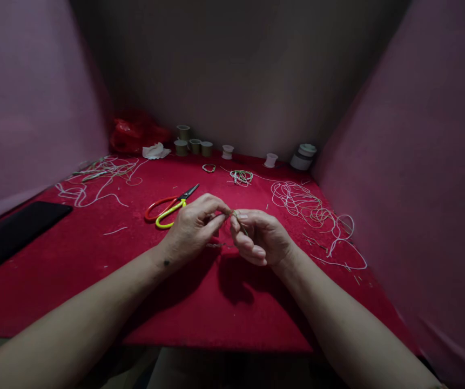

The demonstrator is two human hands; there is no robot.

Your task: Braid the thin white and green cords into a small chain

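Text: none showing legibly | far-right jar (303, 158): bearing no readable lettering | far spools (181, 148): showing no readable labels | left scissors (183, 202): displaying no readable brand

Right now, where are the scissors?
In the head view, the scissors lie left of centre on the red cloth, just beyond the left hand, blades pointing away.

Your central cord (243, 229) looks greenish, the cloth (200, 324) plain red; scissor handles (170, 210) at nine o'clock, red and yellow; tangled cords (297, 202) at three, white and tan.
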